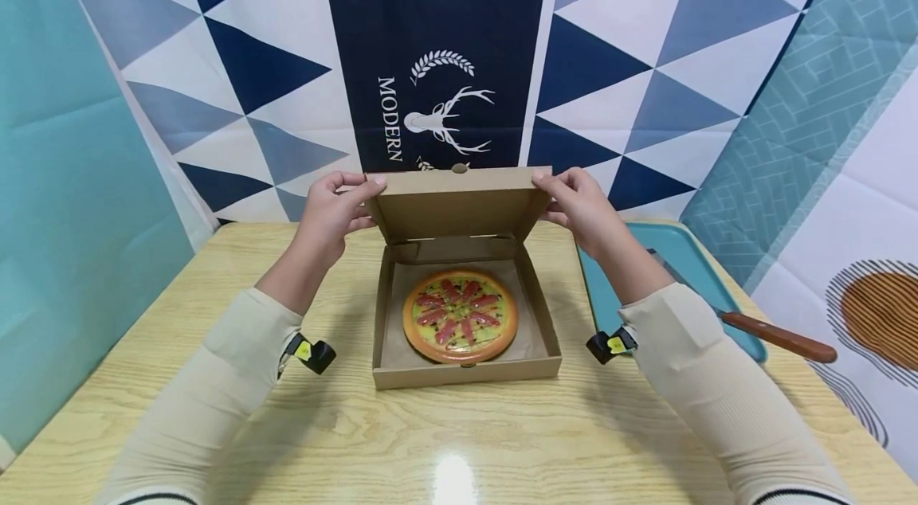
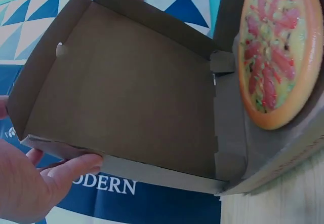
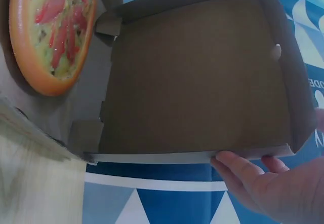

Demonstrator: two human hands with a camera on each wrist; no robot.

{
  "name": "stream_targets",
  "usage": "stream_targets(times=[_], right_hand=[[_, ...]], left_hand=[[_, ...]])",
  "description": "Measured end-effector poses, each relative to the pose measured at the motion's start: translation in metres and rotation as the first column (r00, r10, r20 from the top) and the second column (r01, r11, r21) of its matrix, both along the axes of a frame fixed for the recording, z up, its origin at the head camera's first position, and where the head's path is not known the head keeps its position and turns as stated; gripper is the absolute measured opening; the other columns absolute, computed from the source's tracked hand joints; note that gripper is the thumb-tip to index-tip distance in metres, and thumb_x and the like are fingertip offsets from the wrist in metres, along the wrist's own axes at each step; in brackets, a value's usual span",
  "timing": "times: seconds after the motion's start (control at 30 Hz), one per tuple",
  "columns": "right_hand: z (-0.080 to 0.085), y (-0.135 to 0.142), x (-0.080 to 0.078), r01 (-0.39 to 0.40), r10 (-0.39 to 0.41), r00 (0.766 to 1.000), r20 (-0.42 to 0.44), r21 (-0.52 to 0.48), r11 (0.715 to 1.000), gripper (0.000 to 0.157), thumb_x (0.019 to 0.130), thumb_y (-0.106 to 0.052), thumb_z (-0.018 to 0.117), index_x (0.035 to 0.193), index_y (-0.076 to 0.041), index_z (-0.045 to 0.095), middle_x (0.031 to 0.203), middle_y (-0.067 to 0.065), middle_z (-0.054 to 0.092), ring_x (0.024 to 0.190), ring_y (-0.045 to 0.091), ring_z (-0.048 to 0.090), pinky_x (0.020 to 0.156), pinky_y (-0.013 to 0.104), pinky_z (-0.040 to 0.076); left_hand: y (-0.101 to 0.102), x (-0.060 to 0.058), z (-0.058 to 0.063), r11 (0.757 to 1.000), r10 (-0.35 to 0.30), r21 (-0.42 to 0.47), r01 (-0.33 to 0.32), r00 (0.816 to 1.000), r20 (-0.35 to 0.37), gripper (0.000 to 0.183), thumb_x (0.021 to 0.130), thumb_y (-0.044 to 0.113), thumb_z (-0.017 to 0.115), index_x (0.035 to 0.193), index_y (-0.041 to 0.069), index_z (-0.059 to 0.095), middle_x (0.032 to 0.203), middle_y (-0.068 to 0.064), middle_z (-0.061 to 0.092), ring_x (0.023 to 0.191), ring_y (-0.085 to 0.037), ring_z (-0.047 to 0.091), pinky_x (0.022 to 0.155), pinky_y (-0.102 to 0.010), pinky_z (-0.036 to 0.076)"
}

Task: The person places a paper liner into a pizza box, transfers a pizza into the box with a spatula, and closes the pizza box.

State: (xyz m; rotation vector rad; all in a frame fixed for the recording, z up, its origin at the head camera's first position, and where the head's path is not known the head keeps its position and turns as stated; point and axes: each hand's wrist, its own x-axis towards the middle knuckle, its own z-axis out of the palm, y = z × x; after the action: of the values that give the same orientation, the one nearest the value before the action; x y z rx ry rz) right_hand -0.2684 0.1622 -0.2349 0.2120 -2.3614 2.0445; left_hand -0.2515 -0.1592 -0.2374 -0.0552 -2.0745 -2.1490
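A brown cardboard pizza box sits on the table with its lid raised and tilted. Inside lies a round pizza with an orange-brown crust and red strips fanned over a yellow-green top. My left hand pinches the lid's left front corner, thumb on the edge and fingers outside. At the opposite corner my right hand holds the lid the same way. The left wrist view shows the left thumb and fingers along the lid's side wall; the right wrist view shows the right fingers at the other side.
On the right side of the table lies a teal tray. A knife with a wooden handle rests across it, the handle jutting past the tray's edge. Behind the table hangs a patterned cloth.
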Motion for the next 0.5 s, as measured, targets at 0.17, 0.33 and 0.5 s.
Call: stream_targets(times=[0.17,0.33,0.5], right_hand=[[-0.008,0.004,0.003,-0.007,0.008,0.999,-0.042,0.038,0.999,0.029,0.097,-0.024,0.062,0.104,-0.007,0.04,0.115,0.012,0.043,0.113,0.03,0.051,0.103,0.044,0.043],[-0.014,0.009,0.007,-0.008,0.014,0.998,-0.069,0.079,0.997,0.032,0.094,-0.021,0.066,0.104,-0.005,0.04,0.114,0.011,0.044,0.106,0.022,0.053,0.101,0.041,0.046],[-0.019,0.015,0.014,-0.019,0.034,0.995,-0.096,0.153,0.988,0.034,0.093,-0.021,0.068,0.104,-0.001,0.043,0.115,0.015,0.048,0.102,0.021,0.053,0.096,0.035,0.049]], left_hand=[[-0.001,0.003,-0.007,1.0,-0.011,0.015,0.011,1.0,-0.018,0.024,0.088,0.012,0.072,0.102,0.007,0.053,0.09,-0.002,0.062,0.074,-0.011,0.065,0.07,-0.027,0.057],[-0.003,0.009,-0.012,0.997,-0.011,-0.079,0.008,0.999,-0.043,0.028,0.088,0.01,0.073,0.107,0.003,0.054,0.099,-0.005,0.059,0.082,-0.01,0.064,0.077,-0.029,0.058],[-0.004,0.017,-0.016,0.983,-0.019,-0.182,0.01,0.999,-0.051,0.038,0.088,0.012,0.074,0.117,-0.003,0.054,0.108,-0.013,0.063,0.084,-0.01,0.066,0.08,-0.029,0.057]])
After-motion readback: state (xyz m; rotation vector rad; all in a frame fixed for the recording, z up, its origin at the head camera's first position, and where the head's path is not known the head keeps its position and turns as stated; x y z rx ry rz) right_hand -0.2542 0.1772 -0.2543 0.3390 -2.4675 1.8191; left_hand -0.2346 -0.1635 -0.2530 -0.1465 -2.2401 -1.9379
